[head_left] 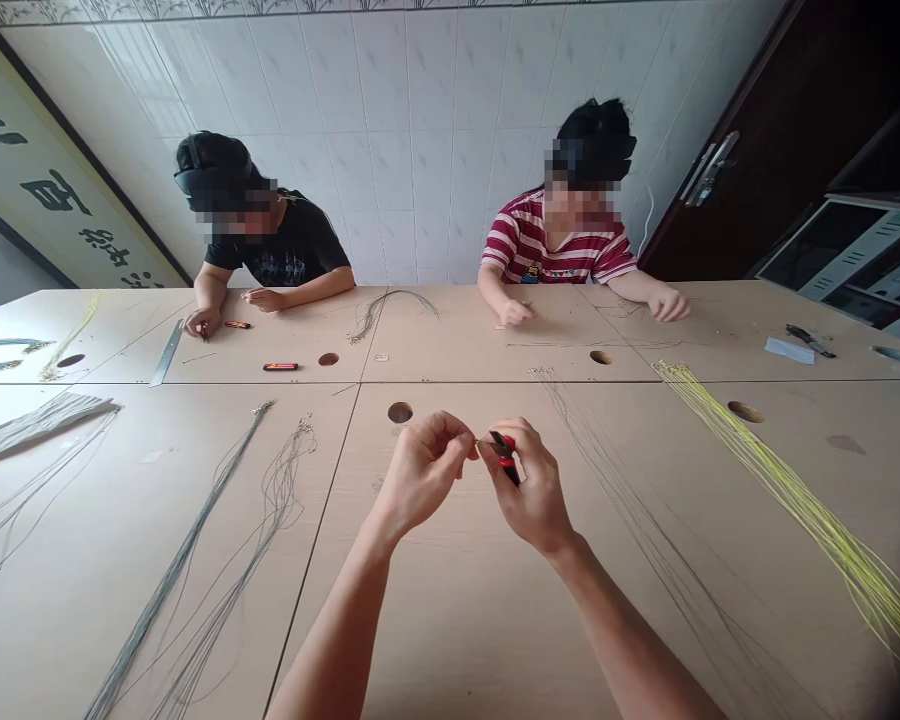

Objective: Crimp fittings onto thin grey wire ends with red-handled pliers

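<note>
Over the middle of the table, my left hand (431,467) is closed in a pinch; what its fingertips hold is too small to make out. Close against those fingertips, my right hand (534,495) grips a small pair of pliers (505,458) with red and black parts. Thin grey wires (607,465) with small metal ends lie to the right of that hand. Left of my left arm are a tight bundle of grey wires (195,535) and a looser grey bundle (251,550).
A yellow wire bundle (787,490) runs along the right. Across the table (450,600) sit a person in black (285,245) and a person in a striped shirt (562,235). A steel ruler (167,352), a box cutter (810,340) and a cable hole (400,412) are visible.
</note>
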A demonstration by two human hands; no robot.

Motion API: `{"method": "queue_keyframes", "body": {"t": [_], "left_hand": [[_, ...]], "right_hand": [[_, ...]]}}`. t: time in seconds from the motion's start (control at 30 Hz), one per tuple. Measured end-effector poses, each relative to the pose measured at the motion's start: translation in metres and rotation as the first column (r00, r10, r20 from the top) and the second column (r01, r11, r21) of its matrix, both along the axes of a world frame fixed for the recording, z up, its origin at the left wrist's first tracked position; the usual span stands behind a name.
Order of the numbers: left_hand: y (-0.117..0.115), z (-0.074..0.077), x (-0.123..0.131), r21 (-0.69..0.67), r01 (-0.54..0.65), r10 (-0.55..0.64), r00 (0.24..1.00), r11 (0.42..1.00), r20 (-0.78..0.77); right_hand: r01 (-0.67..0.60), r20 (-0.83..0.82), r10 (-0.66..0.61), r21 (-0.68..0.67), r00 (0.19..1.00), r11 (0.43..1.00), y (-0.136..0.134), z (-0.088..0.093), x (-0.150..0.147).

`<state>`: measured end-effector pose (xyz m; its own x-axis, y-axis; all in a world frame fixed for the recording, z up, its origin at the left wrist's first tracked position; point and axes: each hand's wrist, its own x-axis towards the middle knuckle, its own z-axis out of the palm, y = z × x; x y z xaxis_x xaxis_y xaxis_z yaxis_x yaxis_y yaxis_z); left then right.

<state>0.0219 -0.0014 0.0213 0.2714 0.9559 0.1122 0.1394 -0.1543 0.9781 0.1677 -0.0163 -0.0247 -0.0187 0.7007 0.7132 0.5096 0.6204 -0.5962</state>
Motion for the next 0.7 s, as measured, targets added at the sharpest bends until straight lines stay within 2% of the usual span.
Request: {"method": "queue_keyframes", "body": {"t": [0.7], "left_hand": [[0.0021,-0.0028,-0.0016,-0.041,0.009,-0.010,1.000,0.999,-0.023]], "right_hand": [[-0.025,0.102,0.028,-0.032,0.994,0.999,0.0025,0.0036,0.0045]]}}
